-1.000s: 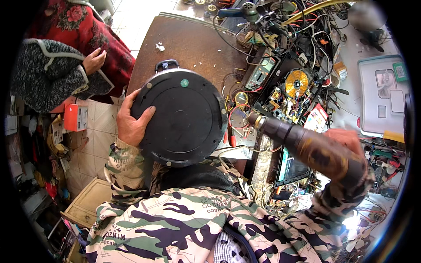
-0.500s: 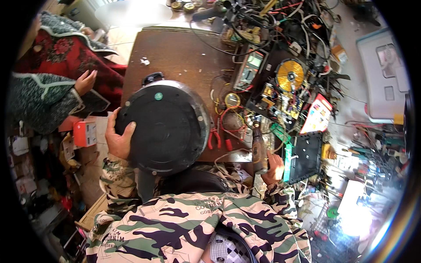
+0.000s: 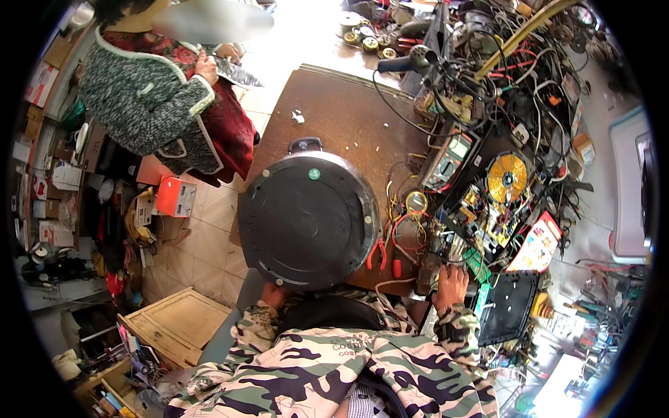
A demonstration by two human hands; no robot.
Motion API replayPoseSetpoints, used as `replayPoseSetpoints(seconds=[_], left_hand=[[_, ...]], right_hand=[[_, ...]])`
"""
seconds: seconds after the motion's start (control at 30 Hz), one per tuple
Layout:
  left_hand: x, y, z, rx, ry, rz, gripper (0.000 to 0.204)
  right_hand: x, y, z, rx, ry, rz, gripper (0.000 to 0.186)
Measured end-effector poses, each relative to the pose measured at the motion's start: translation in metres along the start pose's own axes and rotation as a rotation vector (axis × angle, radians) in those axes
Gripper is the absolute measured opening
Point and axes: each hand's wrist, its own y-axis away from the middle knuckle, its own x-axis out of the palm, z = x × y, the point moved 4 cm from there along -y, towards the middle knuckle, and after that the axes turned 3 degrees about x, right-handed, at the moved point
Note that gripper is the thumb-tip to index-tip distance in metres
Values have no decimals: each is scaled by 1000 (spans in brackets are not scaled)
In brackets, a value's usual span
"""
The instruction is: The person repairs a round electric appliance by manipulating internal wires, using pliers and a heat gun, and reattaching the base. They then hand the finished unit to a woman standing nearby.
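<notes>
Black round flat-based appliance (image 3: pixel 306 226) at mid-frame, on a brown wooden table (image 3: pixel 341 104), left hand (image 3: pixel 274 296) under its lower-left edge, fingers hidden, grip impossible to tell, right hand (image 3: pixel 451 284) lower right of centre, near a green circuit board (image 3: pixel 477 265), its hold unclear.

We hold our left forearm (image 3: pixel 255 326) close in front of us, the left hand (image 3: pixel 274 296) mostly hidden from view. Our right forearm (image 3: pixel 456 329) angles forward, the right hand (image 3: pixel 451 287) back up, fingers pointing ahead, their grip unclear.
</notes>
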Motion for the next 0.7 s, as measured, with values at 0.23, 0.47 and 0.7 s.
replayPoseSetpoints(seconds=[0.23, 0.47, 0.7], left_hand=[[56, -29, 24, 779, -1017, 200, 50], [67, 10, 4, -353, 317, 259, 53], [67, 17, -29, 21, 204, 169, 34]], right_hand=[[-49, -19, 102, -362, -601, -13, 37], [-28, -23, 188, -694, -644, 223, 23], [-17, -17, 216, -861, -530, 461, 40]])
